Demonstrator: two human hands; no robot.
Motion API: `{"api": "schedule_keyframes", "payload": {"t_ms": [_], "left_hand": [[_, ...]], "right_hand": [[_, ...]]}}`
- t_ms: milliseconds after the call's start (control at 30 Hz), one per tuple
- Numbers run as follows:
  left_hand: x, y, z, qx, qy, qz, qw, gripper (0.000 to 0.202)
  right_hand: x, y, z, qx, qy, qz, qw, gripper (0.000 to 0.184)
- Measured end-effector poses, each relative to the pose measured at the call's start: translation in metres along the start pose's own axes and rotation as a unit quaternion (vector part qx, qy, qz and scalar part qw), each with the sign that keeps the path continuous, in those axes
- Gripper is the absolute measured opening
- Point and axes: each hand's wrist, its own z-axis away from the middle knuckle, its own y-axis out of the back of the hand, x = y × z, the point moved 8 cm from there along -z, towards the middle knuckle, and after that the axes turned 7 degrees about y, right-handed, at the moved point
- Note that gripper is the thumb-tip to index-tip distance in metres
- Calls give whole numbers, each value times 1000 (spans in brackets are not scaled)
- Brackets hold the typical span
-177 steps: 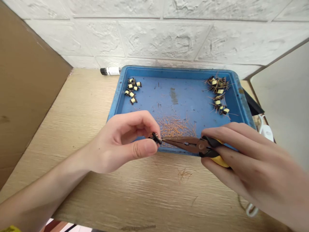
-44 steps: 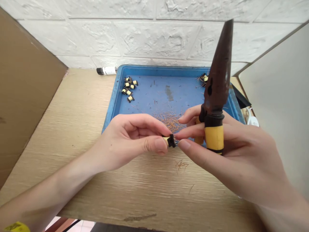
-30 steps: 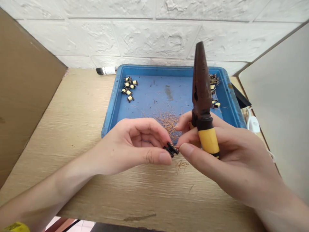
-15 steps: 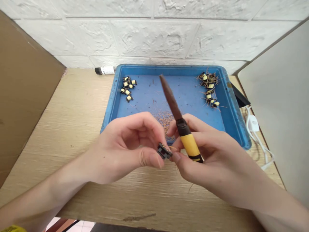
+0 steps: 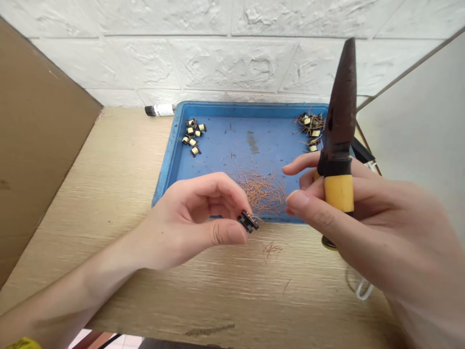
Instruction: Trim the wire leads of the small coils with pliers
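Observation:
My left hand point(image 5: 189, 218) pinches a small black coil part point(image 5: 248, 222) between thumb and fingertips, just in front of the blue tray point(image 5: 167, 155). My right hand point(image 5: 363, 218) is wrapped round the yellow handle of rusty long-nose pliers point(image 5: 339, 126), whose jaws point straight up. The right thumb and forefinger stick out toward the part, a short gap away from it. A heap of cut copper wire ends point(image 5: 263, 186) lies in the tray behind both hands.
Several trimmed coil parts point(image 5: 192, 135) lie at the tray's back left, several untrimmed ones with wire leads point(image 5: 310, 127) at its back right. A marker point(image 5: 160, 110) lies by the brick wall. Cardboard stands at left, a white panel at right, a white cable point(image 5: 363, 291) beneath my right hand.
My right hand has drawn away to the right from the coil part and swung the pliers from leaning left to upright. The left hand still pinches the part.

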Motion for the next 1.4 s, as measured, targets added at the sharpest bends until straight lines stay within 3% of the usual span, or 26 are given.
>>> {"api": "schedule_keyframes", "payload": {"t_ms": [133,300,433,700,967,1400], "left_hand": [[-2,0,1,-2,3,9,1000,21],[-6,-1,-1,-12,15,29,999,22],[-8,-4,-2,-12,38,39,998,23],[-6,-4,0,-13,33,15,999,22],[-10,-6,2,-25,52,58,997,23],[-7,-7,6,-14,36,7,999,22]], "right_hand": [[-5,-6,2,-4,18,-1,1000,11],[-14,-17,5,-44,41,-55,997,7],[-22,-20,5,-45,67,-61,995,10],[-21,-22,4,-40,63,-62,995,12],[-22,-25,7,-51,61,-66,995,14],[-29,-33,8,-79,77,-51,993,17]]}}
